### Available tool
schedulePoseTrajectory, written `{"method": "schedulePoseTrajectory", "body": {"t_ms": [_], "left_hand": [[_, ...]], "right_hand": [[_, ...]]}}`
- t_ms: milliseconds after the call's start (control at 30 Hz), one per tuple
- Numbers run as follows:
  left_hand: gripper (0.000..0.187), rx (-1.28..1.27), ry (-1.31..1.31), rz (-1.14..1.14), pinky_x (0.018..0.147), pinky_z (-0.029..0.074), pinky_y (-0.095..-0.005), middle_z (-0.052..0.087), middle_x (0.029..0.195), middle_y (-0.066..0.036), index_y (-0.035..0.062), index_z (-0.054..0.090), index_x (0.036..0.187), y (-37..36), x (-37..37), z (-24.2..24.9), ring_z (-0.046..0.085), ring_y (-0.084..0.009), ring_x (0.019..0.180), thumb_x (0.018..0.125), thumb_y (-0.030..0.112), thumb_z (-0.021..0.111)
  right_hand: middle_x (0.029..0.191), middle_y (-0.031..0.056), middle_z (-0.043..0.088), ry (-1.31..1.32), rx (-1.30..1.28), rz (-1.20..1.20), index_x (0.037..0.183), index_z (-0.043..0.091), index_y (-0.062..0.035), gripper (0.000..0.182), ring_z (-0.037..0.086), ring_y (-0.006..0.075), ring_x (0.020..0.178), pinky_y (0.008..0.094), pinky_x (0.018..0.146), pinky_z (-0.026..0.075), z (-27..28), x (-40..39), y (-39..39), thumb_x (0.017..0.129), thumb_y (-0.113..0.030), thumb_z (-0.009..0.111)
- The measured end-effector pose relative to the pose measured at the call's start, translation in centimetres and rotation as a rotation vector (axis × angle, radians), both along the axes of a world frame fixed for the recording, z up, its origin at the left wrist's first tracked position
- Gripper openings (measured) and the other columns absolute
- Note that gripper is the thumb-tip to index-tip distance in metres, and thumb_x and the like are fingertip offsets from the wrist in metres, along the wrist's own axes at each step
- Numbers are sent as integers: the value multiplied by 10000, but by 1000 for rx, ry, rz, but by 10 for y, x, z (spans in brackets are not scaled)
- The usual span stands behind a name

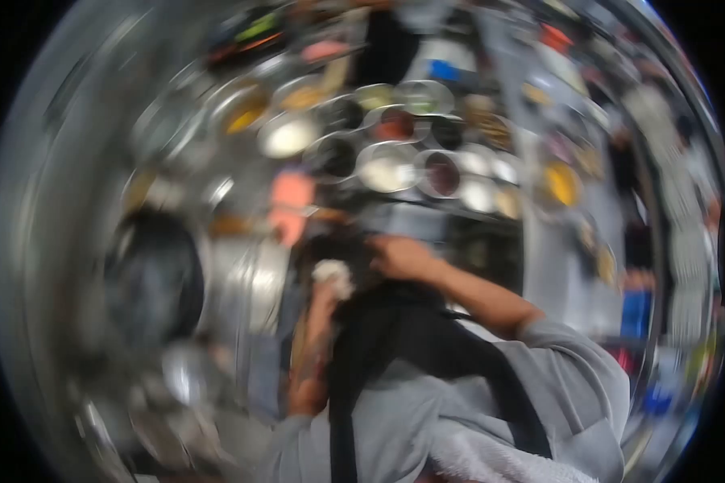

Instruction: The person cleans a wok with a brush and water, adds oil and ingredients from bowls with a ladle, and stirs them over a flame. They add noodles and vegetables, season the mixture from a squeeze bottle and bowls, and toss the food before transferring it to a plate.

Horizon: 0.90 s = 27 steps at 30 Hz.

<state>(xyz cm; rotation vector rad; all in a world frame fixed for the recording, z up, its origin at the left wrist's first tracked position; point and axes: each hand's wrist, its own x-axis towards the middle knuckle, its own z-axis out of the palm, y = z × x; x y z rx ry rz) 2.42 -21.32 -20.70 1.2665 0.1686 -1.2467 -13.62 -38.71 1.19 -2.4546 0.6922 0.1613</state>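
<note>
The long steel counter [556, 282] is the largest thing around me, its edge running along my right, past my bent elbow. To my left sit a big dark round pan [153, 278] and a bright steel pot [264, 282]; their curved rims limit how far my left elbow can swing out. Ahead, the bowls [416, 171] stand packed almost rim to rim, probably so I can reach each without stepping, though that leaves only slim gaps between them. My forearms close in on a dark, blurred thing [338, 244], perhaps a small pan, just in front of my body, close enough to steady. My right hand [404, 258] is at its right side; whether those fingers spread or press together, I cannot tell. My left hand [322, 295] has its fingers closed on a bunched white cloth [335, 276], presumably as padding, at the dark thing's near left side.
</note>
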Motion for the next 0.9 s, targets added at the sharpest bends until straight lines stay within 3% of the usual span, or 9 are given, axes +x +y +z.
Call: {"method": "schedulePoseTrajectory", "body": {"t_ms": [100, 367, 433, 467, 500, 567, 600, 767, 900], "left_hand": [[437, -236, -27, 49, 815, 562, -387, 667, 1089, -156, 19, 522, 1290, 59, -15, 64, 677, -281, 901, 855, 29, 568], [544, -522, 49, 701, 833, 543, -492, 614, 1097, -250, -54, 472, 1290, 155, 64, 177, 629, -362, 975, 891, 316, 483], [527, -488, -43, 739, 813, 541, -503, 614, 1053, -236, -66, 512, 1224, 163, 102, 183, 626, -359, 956, 890, 340, 468], [476, -518, 8, 806, 801, 541, -508, 622, 1000, -224, -45, 531, 1155, 165, 126, 186, 633, -357, 923, 887, 344, 477], [429, -541, 68, 863, 789, 541, -512, 630, 948, -211, -24, 550, 1087, 166, 147, 187, 641, -355, 889, 885, 349, 486], [324, -491, 202, 1039, 726, 544, -498, 625, 979, -194, 37, 571, 983, 156, 185, 211, 628, -349, 884, 884, 337, 504], [276, -499, 142, 1021, 693, 541, -492, 635, 944, -164, 66, 575, 959, 157, 225, 191, 634, -332, 856, 883, 326, 522], [178, -102, 17, 1368, 641, 532, -431, 680, 842, -49, 127, 615, 974, 141, 299, 126, 664, -265, 735, 898, 278, 558], [242, -313, -59, 1071, 673, 556, -421, 685, 850, -55, 103, 631, 1050, 179, 277, 122, 674, -248, 780, 908, 277, 542]], "right_hand": [[1264, 273, 570, -331, -291, 69, 1333, 496, 17, 630, 552, 402, 1172, 462, 1016, 445, -34, 71, -7, 826, -296, 704], [1173, 273, 636, 213, -119, 229, 1261, 527, 27, 589, 597, 443, 1135, 501, 957, 480, -148, 193, -67, 821, -326, 697], [943, 228, 683, -28, -48, 136, 1151, 563, 13, 420, 690, 356, 860, 447, 747, 541, -121, 208, -51, 859, -281, 635], [752, 92, 634, 123, 409, 83, 1109, 576, -19, 326, 609, 201, 569, 338, 511, 489, -77, 213, -40, 887, -250, 635], [752, 92, 634, 127, 404, 100, 1109, 576, -19, 326, 609, 201, 569, 338, 511, 489, -63, 210, -32, 887, -250, 635], [683, -6, 527, -18, 1311, -181, 1060, 566, -47, 197, 485, 105, 487, 267, 409, 395, -42, 201, -26, 921, -177, 618], [652, -37, 463, -76, 1445, -174, 1034, 553, -51, 148, 441, 94, 477, 252, 411, 379, -20, 197, -24, 934, -152, 591], [665, 30, 556, -335, 690, -70, 979, 575, 15, 178, 533, 113, 506, 280, 442, 438, 65, 188, -78, 927, -154, 553], [611, 93, 605, -249, 282, -57, 885, 600, 37, 253, 605, 175, 484, 352, 479, 481, 69, 209, -140, 901, -215, 581]]}}
